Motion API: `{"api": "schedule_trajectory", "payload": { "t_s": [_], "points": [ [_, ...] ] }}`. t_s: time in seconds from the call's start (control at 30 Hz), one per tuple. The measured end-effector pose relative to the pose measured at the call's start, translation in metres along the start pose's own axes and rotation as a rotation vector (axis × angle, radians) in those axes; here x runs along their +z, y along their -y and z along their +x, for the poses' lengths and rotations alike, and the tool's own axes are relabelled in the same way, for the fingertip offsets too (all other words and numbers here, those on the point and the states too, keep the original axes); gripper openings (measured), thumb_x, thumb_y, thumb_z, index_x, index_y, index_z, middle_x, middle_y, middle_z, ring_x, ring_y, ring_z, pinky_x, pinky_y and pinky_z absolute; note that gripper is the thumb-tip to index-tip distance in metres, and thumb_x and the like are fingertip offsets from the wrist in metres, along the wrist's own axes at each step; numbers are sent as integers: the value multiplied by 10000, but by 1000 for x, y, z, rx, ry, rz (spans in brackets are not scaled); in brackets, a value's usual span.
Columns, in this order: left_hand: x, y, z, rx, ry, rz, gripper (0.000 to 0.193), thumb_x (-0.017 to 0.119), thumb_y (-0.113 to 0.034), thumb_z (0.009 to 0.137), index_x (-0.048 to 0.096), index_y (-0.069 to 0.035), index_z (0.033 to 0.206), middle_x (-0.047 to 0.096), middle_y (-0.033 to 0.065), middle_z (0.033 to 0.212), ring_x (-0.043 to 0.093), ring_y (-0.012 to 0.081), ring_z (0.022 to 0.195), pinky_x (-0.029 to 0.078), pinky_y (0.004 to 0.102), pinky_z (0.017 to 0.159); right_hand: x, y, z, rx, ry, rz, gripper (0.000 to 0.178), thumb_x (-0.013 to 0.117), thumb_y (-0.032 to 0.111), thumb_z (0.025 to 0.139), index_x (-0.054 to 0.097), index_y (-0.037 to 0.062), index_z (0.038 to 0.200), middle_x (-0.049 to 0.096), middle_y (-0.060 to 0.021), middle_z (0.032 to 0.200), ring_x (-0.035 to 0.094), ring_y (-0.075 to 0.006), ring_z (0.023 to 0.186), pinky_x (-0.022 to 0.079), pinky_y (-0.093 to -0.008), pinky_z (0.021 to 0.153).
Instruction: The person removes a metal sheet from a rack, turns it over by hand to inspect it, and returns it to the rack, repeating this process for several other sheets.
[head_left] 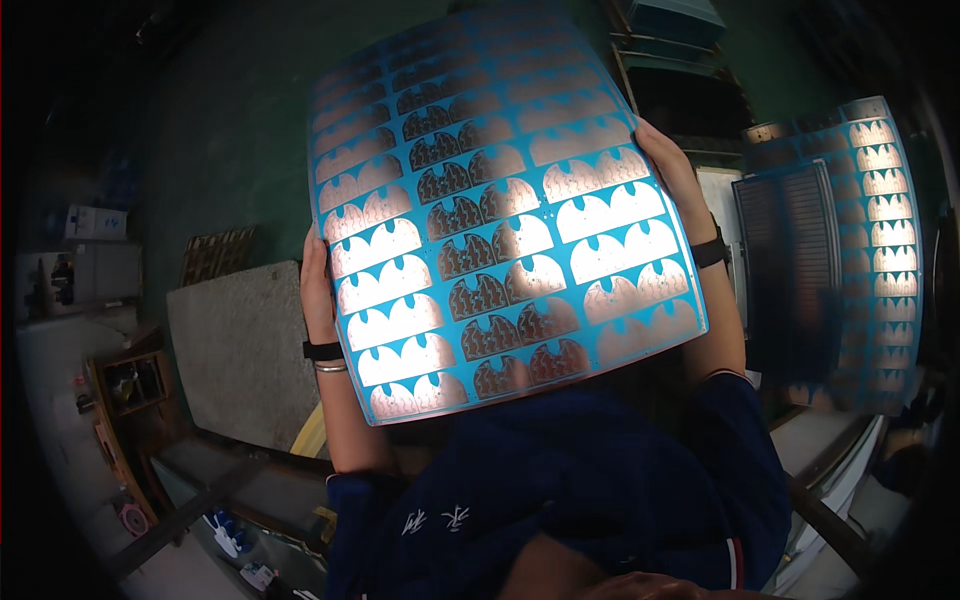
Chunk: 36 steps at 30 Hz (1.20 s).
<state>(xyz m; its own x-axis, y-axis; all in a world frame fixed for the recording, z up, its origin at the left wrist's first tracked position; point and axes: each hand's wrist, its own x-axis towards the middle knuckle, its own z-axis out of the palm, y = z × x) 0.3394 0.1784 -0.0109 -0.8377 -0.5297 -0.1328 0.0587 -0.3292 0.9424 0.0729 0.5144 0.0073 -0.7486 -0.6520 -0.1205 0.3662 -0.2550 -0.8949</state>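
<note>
Blue panel (500, 200) up in front of the camera, tilted, near edge low, far edge running off toward the top. Covered in shiny copper arch shapes in rows; roughly six columns, rows too many and too warped by the lens to count surely.

Left hand (318, 290) on the panel's left edge, fingers curled behind and gripping, thumb side along the rim. Black band plus thin bangle at that wrist, forearm coming up bare from a dark blue sleeve.

Right hand (675, 170) on the right edge, higher up, fingers wrapped round the rim and gripping. Black watch strap (710, 250) at that wrist. Two hands, one panel, held clear of everything.

To the right: stack of similar blue panels (880, 250) standing upright, with one dark ribbed sheet (790, 270) leaning in front. Count in stack cannot tell.

Left, below: one grey slab (240, 350) lying flat. Further left, a small wooden shelf unit (130, 385). Dark green floor (230, 130) behind.
</note>
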Motion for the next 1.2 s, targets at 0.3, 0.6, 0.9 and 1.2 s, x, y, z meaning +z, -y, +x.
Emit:
{"api": "schedule_trajectory", "payload": {
  "t_s": [0.3, 0.6, 0.9, 1.2],
  "points": [
    [10, -16, -2, 46, -35, -288, 378, 424, -172, 950, 363, -5, 1284, 540, 131, 1161, 586, 148, 989, 531, 272, 782, -19, 18, 6, -28, 23, -9, 364, 450, 169, 934, 453, -40, 1233, 574, -109, 1130, 570, -156, 1005, 462, -270, 868],
    [40, -56, 8, 303, -87, -225, 243, 464, -116, 937, 459, -47, 1171, 585, 84, 1067, 579, 148, 974, 516, 282, 802, 8, 76, 15, -411, -121, -206, 350, 485, 152, 932, 430, 21, 1252, 568, -63, 1092, 537, -120, 995, 440, -253, 861],
    [45, -30, 33, 671, 44, -105, 199, 559, -34, 859, 542, -76, 1053, 350, 133, 1383, 440, 226, 1195, 383, 369, 982, -97, 67, 54, -744, 304, -1, 291, 441, 237, 946, 498, 116, 1205, 461, -133, 1308, 511, -204, 1147, 454, -338, 939],
    [65, -46, 2, 107, 53, -516, 488, 432, -262, 955, 300, -10, 1351, 469, 116, 1264, 505, 155, 1110, 459, 286, 904, -18, 36, 11, -384, 39, 180, 320, 420, 240, 954, 479, 93, 1231, 467, -128, 1302, 514, -190, 1139, 452, -319, 930]
  ]
}}
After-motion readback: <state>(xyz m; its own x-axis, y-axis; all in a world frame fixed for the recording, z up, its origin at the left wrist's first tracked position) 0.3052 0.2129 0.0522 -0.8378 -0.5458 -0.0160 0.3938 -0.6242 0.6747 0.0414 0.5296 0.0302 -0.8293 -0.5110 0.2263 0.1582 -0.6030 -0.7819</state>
